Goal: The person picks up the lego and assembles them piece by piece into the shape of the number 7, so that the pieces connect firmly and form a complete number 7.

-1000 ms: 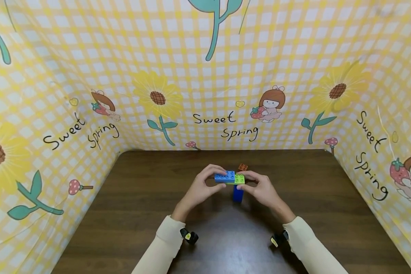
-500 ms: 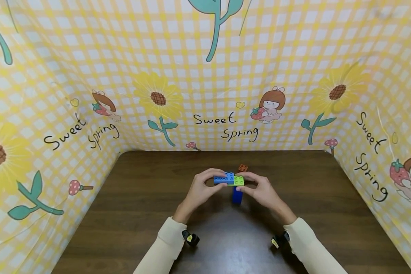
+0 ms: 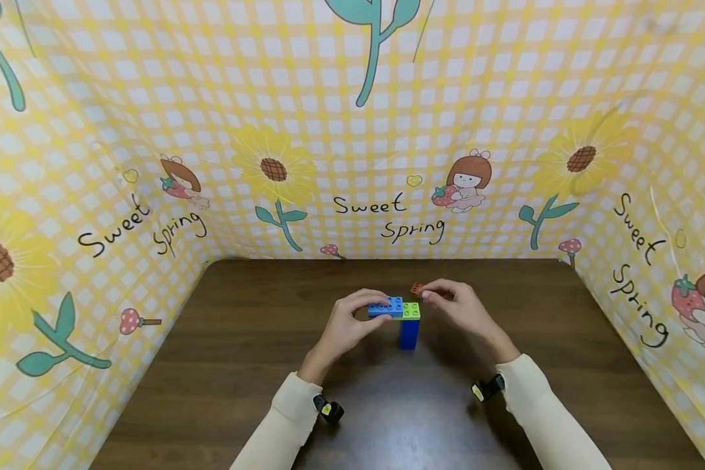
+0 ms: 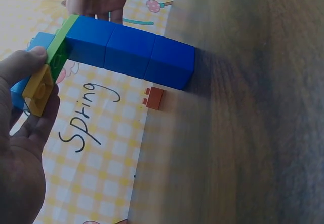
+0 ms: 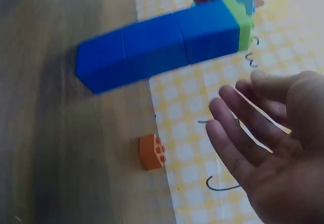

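A tower of dark blue bricks (image 3: pixel 408 334) stands upright on the table, capped by a green brick (image 3: pixel 411 310). On the green brick's left part sits a light blue brick (image 3: pixel 395 305), jutting out to the left. Under that overhang, the left wrist view shows a yellow brick (image 4: pixel 38 93). My left hand (image 3: pixel 345 325) grips the light blue and yellow bricks between thumb and fingers. My right hand (image 3: pixel 463 311) holds nothing; its fingers are loosely bent, right of the tower. A small orange brick (image 5: pixel 150 151) rests on the table behind the tower, apart from the fingers in the right wrist view.
The brown wooden table (image 3: pixel 223 365) is walled at the back and sides by a yellow checked cloth (image 3: pixel 352 143) with printed flowers and lettering. Black wrist cameras sit at both cuffs.
My right hand has let go of the green brick and moved right and back, its fingertips now overlapping the orange brick in the head view. My left hand keeps its hold.
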`<state>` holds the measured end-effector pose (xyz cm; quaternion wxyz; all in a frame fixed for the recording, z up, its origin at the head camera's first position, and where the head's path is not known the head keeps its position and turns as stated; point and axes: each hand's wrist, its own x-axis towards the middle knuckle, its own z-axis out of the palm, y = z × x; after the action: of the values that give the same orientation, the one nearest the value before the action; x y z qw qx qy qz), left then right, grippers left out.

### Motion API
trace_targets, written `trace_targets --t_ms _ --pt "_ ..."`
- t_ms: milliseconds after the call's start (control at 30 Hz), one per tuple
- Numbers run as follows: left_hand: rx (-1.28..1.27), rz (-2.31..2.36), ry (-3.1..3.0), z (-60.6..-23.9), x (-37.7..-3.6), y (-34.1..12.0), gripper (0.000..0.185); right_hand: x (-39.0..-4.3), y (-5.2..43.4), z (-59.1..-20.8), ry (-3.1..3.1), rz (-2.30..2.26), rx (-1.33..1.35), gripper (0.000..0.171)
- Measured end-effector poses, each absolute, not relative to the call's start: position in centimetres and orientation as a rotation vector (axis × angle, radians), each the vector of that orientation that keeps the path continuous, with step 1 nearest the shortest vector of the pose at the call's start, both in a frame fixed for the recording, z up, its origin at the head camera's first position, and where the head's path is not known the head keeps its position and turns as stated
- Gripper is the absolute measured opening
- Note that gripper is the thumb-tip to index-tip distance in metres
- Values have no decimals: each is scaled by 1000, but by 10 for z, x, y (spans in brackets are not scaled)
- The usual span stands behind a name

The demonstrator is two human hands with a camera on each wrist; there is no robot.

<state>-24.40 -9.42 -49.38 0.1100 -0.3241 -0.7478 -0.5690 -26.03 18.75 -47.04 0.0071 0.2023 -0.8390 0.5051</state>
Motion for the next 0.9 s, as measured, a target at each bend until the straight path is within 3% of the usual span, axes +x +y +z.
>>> trace_targets --t_ms 267,500,900 --pt "-940 -1680 -2215 -493 -244 -96 24 -286 190 -469 -2715 1383 444 25" --pt "-932 -1680 -2218 -493 -244 -94 24 -302 189 -476 -2789 1270 487 19" --pt "-945 -1688 -2214 -492 -245 -94 23 -322 182 -492 -2970 980 592 33"
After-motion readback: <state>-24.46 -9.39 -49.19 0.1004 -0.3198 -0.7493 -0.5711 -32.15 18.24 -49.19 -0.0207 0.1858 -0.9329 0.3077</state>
